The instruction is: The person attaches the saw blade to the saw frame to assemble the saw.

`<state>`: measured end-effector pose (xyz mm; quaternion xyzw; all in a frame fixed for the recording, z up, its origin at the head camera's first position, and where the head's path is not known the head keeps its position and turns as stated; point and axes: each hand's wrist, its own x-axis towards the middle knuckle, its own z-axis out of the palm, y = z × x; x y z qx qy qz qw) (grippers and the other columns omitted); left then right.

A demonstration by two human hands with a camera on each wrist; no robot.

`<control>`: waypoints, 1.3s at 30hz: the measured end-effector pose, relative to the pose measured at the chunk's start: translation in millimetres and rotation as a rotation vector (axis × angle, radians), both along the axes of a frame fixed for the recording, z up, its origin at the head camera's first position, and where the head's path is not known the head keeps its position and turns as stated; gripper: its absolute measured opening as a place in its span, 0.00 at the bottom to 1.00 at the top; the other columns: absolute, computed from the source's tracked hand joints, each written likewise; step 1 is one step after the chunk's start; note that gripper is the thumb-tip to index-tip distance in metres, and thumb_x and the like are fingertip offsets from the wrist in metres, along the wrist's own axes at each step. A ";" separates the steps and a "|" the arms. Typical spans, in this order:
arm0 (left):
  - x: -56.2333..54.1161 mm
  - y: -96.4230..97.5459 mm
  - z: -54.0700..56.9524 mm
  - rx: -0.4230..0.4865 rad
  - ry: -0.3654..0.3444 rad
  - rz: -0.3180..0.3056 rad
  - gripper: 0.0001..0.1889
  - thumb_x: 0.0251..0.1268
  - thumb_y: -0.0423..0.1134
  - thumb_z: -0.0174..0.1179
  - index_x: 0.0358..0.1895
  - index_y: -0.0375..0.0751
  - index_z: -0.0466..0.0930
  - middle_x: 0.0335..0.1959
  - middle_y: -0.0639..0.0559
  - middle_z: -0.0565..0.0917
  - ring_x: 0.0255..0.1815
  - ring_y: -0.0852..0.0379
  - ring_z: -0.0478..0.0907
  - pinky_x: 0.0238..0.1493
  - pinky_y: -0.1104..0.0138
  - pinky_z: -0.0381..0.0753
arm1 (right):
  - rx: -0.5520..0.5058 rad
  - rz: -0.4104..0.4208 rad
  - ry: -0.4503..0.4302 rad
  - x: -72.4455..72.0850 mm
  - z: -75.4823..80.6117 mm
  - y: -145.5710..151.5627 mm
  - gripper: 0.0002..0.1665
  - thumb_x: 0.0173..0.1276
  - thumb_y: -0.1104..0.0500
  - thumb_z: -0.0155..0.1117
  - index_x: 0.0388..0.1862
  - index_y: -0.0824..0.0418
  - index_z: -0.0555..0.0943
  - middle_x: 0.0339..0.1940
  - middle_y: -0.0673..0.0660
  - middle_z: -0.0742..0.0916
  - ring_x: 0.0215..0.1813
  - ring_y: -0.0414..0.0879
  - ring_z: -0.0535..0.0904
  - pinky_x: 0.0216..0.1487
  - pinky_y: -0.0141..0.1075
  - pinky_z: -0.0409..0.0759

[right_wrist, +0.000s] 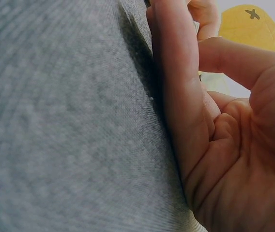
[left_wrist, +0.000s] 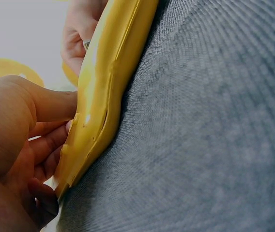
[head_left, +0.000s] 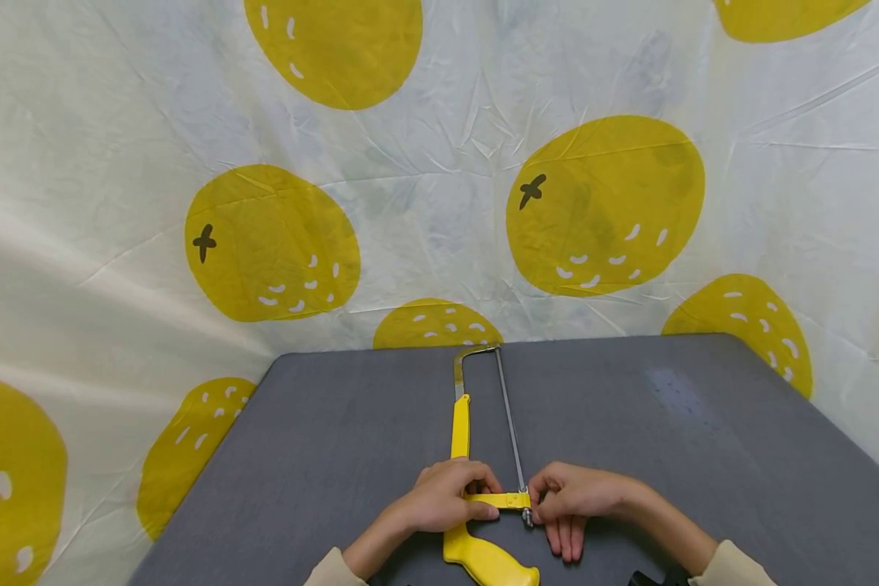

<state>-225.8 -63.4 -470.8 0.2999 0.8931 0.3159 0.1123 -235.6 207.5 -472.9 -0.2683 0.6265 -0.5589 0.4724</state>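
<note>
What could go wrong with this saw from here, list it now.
The right grip sits by the near end of the blade; a slip might cut skin. If the metal fitting there works loose, the blade could slacken. The saw lies unclamped on the table with the left grip on its crosspiece, so it might swivel.

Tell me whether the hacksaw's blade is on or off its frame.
On: in the head view, the blade spans the frame from its far curved end to the yellow crosspiece. Cannot tell how tight it is.
</note>
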 end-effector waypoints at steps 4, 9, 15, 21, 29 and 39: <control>0.7 0.3 0.7 -0.010 0.007 0.004 0.08 0.62 0.50 0.74 0.43 0.64 0.87 0.33 0.71 0.81 0.34 0.75 0.73 0.37 0.75 0.70 | 0.004 -0.005 0.001 1.0 1.0 -0.8 0.04 0.72 0.68 0.56 0.41 0.67 0.78 0.22 0.54 0.88 0.22 0.37 0.87 0.23 0.33 0.83; 0.5 0.5 0.9 -0.007 -0.002 0.004 0.07 0.63 0.50 0.73 0.42 0.64 0.87 0.33 0.70 0.81 0.33 0.74 0.73 0.37 0.75 0.70 | 0.009 -0.010 0.004 1.2 1.6 -1.0 0.04 0.72 0.68 0.56 0.41 0.68 0.78 0.22 0.54 0.88 0.22 0.37 0.87 0.23 0.33 0.83; -0.9 0.3 0.0 0.003 -0.010 -0.002 0.07 0.63 0.50 0.73 0.43 0.63 0.87 0.32 0.71 0.81 0.33 0.75 0.72 0.36 0.75 0.70 | 0.010 -0.010 0.009 0.1 1.4 -0.4 0.05 0.73 0.68 0.55 0.41 0.69 0.78 0.22 0.55 0.88 0.22 0.38 0.87 0.23 0.33 0.84; -0.7 0.3 0.2 0.004 -0.003 -0.005 0.07 0.63 0.50 0.73 0.43 0.63 0.87 0.32 0.71 0.81 0.32 0.75 0.73 0.36 0.75 0.70 | 0.006 -0.008 0.006 -0.5 1.1 -0.3 0.04 0.73 0.67 0.56 0.40 0.68 0.78 0.22 0.55 0.88 0.22 0.38 0.87 0.23 0.33 0.83; 2.1 1.3 3.0 -0.006 0.002 0.011 0.08 0.62 0.50 0.74 0.42 0.64 0.87 0.32 0.70 0.81 0.33 0.75 0.73 0.36 0.75 0.70 | 0.005 -0.002 -0.004 0.1 2.7 0.1 0.04 0.73 0.67 0.57 0.40 0.67 0.78 0.23 0.55 0.88 0.22 0.38 0.87 0.23 0.33 0.84; -0.1 0.6 -1.4 0.001 -0.003 0.003 0.07 0.63 0.51 0.73 0.42 0.63 0.87 0.32 0.71 0.81 0.33 0.76 0.73 0.36 0.75 0.70 | 0.006 0.009 0.004 0.0 2.2 0.8 0.04 0.73 0.67 0.57 0.42 0.68 0.78 0.24 0.54 0.89 0.23 0.37 0.87 0.24 0.32 0.84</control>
